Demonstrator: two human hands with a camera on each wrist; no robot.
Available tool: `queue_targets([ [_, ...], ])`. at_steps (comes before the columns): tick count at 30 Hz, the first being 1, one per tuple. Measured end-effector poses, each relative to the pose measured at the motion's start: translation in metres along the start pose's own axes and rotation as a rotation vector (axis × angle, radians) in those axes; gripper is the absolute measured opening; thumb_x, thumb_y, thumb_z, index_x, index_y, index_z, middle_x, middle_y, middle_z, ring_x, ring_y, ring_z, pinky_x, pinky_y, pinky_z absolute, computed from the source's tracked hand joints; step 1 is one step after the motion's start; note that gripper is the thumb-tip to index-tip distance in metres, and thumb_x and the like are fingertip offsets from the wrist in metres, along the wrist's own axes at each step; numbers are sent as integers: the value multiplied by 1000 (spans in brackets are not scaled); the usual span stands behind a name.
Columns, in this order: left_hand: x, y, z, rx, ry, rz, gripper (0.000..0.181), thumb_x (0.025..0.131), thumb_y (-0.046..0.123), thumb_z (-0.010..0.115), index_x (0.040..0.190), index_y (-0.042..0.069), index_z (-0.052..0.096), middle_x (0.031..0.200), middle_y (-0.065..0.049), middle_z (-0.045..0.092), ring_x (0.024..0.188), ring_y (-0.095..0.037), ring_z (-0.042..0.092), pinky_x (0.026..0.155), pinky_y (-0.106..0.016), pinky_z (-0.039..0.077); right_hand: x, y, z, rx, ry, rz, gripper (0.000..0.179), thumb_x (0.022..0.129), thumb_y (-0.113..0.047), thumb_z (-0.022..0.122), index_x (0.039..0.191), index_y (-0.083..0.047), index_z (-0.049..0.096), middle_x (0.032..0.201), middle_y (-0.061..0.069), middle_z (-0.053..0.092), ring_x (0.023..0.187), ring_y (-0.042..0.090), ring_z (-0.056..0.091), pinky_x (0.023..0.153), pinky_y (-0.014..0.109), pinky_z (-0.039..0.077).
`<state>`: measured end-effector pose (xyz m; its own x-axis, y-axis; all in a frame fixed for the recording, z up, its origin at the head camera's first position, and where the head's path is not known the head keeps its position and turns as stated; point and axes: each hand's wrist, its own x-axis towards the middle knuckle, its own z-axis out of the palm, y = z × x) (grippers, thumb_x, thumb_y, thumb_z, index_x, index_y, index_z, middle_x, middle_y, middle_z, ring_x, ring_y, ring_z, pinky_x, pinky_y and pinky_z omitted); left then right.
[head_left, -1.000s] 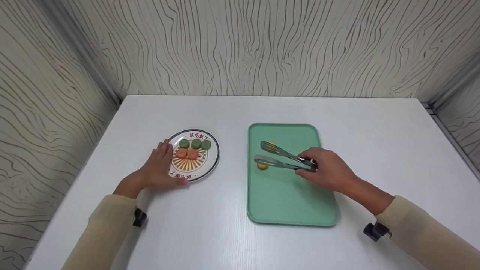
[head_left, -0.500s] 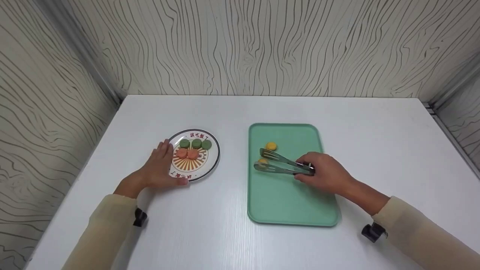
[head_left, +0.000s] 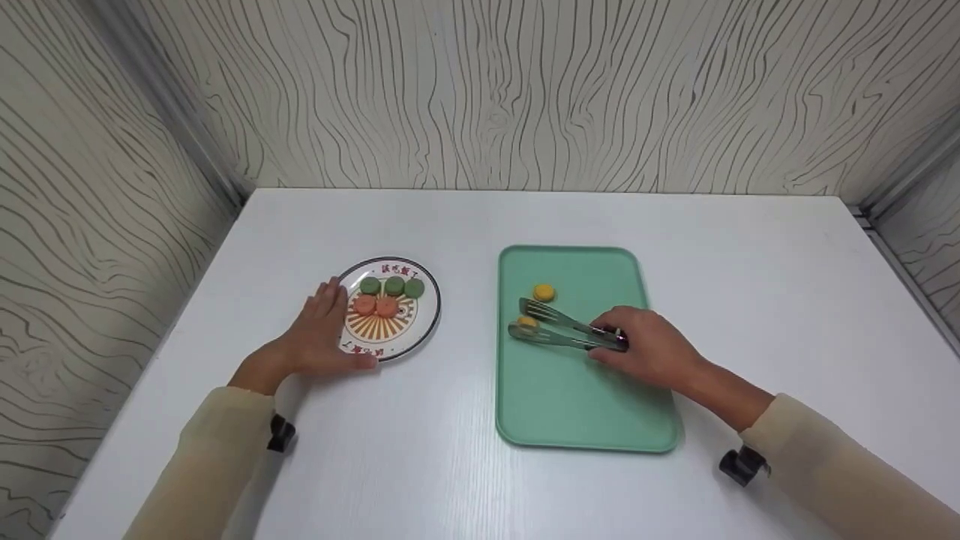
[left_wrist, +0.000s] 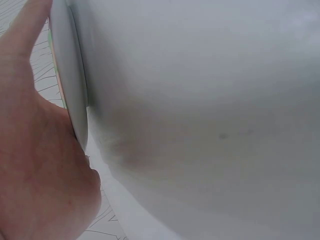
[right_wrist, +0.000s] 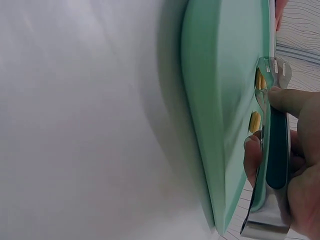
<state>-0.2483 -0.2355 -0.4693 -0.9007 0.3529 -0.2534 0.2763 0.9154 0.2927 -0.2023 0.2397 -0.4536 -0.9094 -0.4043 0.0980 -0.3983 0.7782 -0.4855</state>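
Note:
My right hand (head_left: 646,346) grips a pair of metal tongs (head_left: 561,338) by the handle, low over the green tray (head_left: 581,405). The tongs' ends are spread apart, and a yellow macaron (head_left: 527,321) lies between them. Another yellow macaron (head_left: 544,292) sits just beyond the upper arm of the tongs. In the right wrist view, thumb and fingers press the handle (right_wrist: 278,150) from both sides. My left hand (head_left: 319,341) rests with straight fingers and spread thumb along the left rim of a round patterned plate (head_left: 409,334). On that plate are several green macarons (head_left: 394,285) and two pink macarons (head_left: 387,306).
A white table (head_left: 442,450) carries plate and tray, with a gap of bare tabletop between them. Wood-grain patterned panels (head_left: 487,97) stand behind and at the sides. Both sleeves (head_left: 214,442) bear a small black device near the wrist.
The tongs have moved down and slightly toward me, so their ends now stand around the nearer yellow macaron and the farther one is uncovered. The left hand has stayed at the plate.

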Motion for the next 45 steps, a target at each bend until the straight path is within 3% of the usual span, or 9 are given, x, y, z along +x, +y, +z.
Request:
queue_targets([
  [45,-1,0,0,18,33,21,133,65,79,59,146,-10,2,153,-25,-9,141,-39,-10,113,-53,4,1,-3,3,15,7,10,22,81,-30,74,101,-21,71,92,-11,64,72,9,52,62,25,43],
])
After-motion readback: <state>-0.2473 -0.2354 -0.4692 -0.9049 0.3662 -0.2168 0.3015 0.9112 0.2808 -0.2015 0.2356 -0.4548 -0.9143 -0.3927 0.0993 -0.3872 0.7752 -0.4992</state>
